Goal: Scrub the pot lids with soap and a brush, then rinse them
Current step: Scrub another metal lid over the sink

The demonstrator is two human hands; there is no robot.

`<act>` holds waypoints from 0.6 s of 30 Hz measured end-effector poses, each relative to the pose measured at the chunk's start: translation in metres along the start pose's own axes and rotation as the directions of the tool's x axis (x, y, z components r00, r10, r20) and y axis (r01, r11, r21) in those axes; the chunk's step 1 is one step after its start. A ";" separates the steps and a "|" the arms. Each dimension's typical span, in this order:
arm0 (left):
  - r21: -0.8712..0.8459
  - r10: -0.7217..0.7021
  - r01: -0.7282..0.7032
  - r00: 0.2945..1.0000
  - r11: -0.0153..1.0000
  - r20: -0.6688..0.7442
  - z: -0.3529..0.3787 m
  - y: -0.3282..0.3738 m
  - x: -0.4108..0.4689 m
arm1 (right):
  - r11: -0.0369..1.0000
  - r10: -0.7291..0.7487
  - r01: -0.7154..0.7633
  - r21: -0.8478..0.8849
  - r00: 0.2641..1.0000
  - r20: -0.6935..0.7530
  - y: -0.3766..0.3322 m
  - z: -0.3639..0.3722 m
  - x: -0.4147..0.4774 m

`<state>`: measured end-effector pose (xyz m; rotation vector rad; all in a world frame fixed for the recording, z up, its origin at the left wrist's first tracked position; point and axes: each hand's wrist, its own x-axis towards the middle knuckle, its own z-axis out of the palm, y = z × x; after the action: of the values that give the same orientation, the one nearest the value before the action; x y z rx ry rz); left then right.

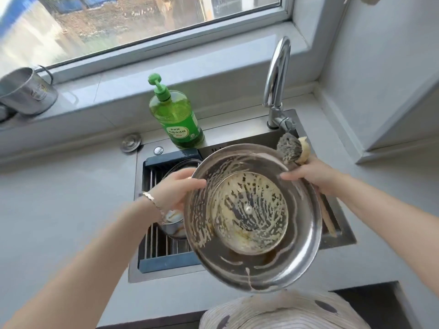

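Observation:
A large steel pot lid with a glass centre is tilted above the sink, its underside streaked with soap foam. My left hand grips its left rim. My right hand holds the right rim together with a brush whose grey bristle head sticks up past the lid; its wooden handle runs down behind the lid. A green soap bottle with a pump stands on the sink's back ledge. Another glass lid and a small steel pot lie on the rack to the left, partly hidden.
A dark drying rack spans the left part of the sink. The chrome faucet arches over the back right. A steel mug sits on the windowsill at the far left. Grey counter surrounds the sink.

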<state>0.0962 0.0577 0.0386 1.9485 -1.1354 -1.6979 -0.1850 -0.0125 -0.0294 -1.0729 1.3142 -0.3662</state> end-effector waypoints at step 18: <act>-0.211 0.036 -0.032 0.999 0.977 0.013 0.061 -0.011 -0.016 | 0.759 -0.429 0.266 -0.594 0.891 -0.148 -0.024 0.097 -0.039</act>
<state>0.0436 0.0918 0.0276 1.7786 -0.9457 -1.7425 -0.1006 0.0459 0.0025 -1.8428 1.5125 -0.4330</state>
